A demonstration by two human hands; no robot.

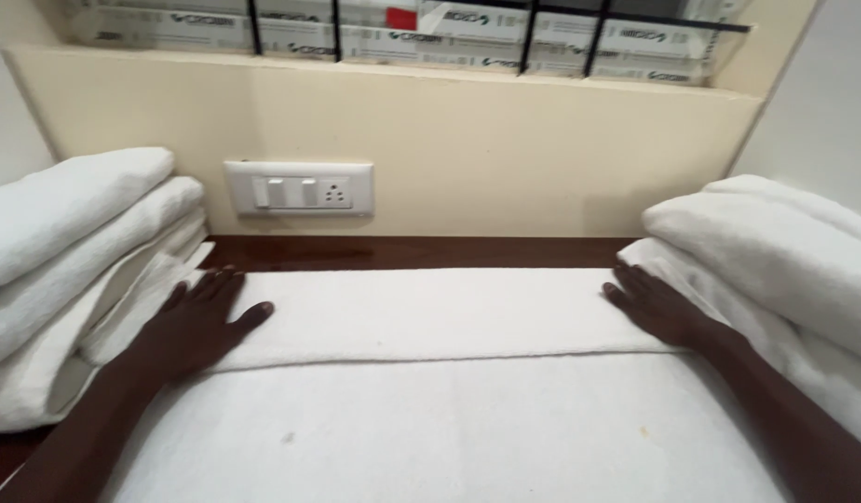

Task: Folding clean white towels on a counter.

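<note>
Towel fold lies under left hand and right hand, fingers flat, spread.

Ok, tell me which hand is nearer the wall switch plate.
Left. The left hand lies flat on the folded white towel just below and slightly left of the switch plate. The right hand presses the towel's far right end, well off to its right.

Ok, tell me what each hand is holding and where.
Nothing is gripped: left hand and right hand lie flat, palms down, on the ends of the white towel's folded band.
</note>
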